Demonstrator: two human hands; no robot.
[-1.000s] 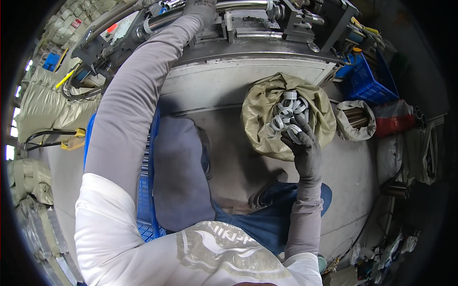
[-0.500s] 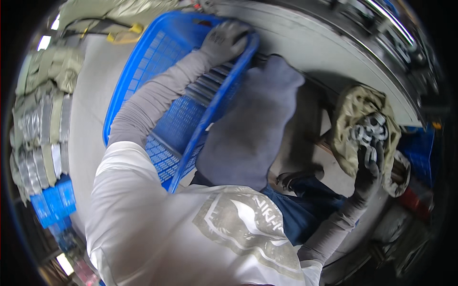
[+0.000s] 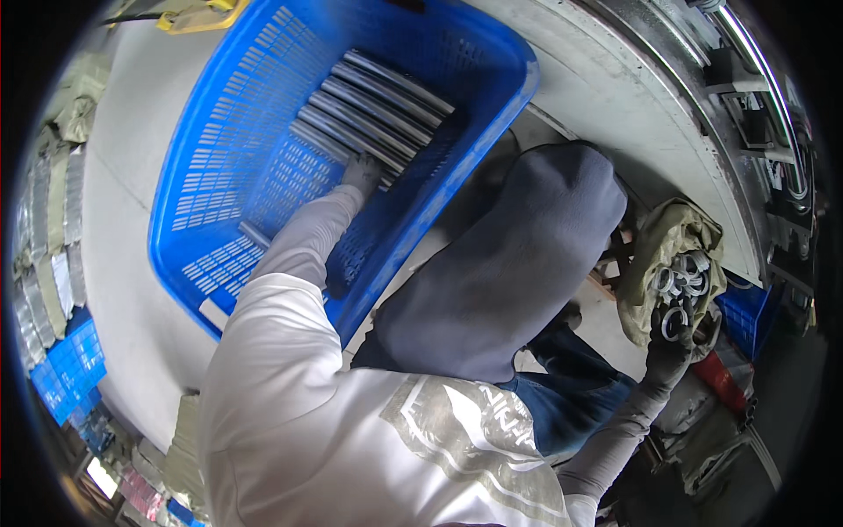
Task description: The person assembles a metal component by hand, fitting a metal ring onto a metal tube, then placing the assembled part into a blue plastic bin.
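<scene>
My left hand (image 3: 362,172), in a grey glove, reaches down into a large blue plastic basket (image 3: 167,211). It touches the near side of a row of shiny metal tubes (image 3: 373,110) on the basket's floor; its fingertips are too small and partly hidden to show a grip. Off to the right, my right hand (image 3: 670,362), in a dark glove, pinches a metal ring (image 3: 674,323). That ring is at the mouth of an olive cloth sack (image 3: 645,285), where several more metal rings (image 3: 689,272) lie.
A grey cloth (image 3: 509,272) covers my lap between basket and sack. A pale metal panel (image 3: 632,105) runs along the far right. Stacked wrapped bundles (image 3: 53,237) and blue bins (image 3: 68,364) stand at the left. Another blue bin (image 3: 745,321) sits beyond the sack.
My left hand has gone from the basket's far rim down to the tubes inside. The basket now appears nearer and shows more of its inside. My right hand remains at the sack.
</scene>
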